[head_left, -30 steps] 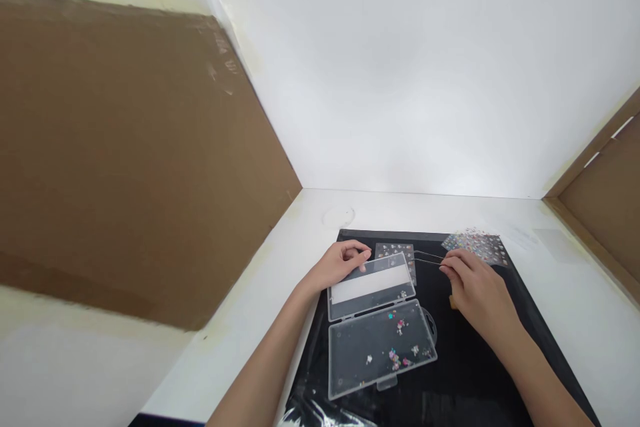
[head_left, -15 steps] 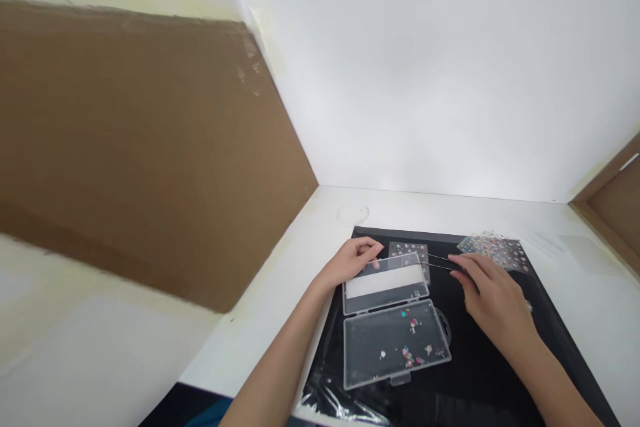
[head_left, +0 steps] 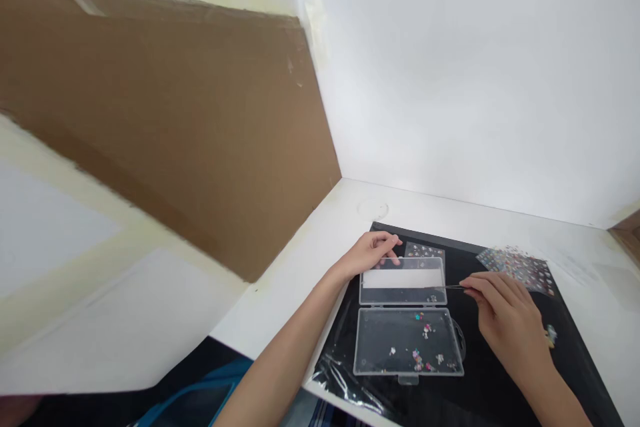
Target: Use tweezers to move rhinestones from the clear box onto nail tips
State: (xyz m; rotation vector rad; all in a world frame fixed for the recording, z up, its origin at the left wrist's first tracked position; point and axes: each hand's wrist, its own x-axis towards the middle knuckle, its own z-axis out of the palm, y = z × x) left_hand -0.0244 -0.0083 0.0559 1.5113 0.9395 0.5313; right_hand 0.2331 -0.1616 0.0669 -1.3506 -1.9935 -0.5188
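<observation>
A hinged clear plastic case (head_left: 380, 340) lies opened flat on a black mat, with small colourful flower-like pieces scattered in its lower half. Its lid (head_left: 367, 297) has a white strip (head_left: 400, 278) across it. At the lid's upper left edge my left hand (head_left: 373, 253) is closed with curled fingers, some seen at or behind the clear plastic. Thin metal tweezers (head_left: 453, 287) are pinched in my right hand (head_left: 507, 310), their tips over the lid's lower right part, near a few small pale pieces (head_left: 434, 298). Whether the tips hold a piece is too small to tell.
Behind the lid lies a clear sheet of small decorations (head_left: 425, 251). A larger patterned sheet (head_left: 525, 270) with loose bits sits at the mat's (head_left: 345, 340) far right. Small yellowish pieces (head_left: 551, 335) lie beyond my right hand. A cardboard panel (head_left: 200, 113) stands left.
The view has turned, shifting everything rightward. My right hand has lowered the tweezers from above the lid's far edge to its lower right, and their prongs have come together. The left hand stays at the lid.
</observation>
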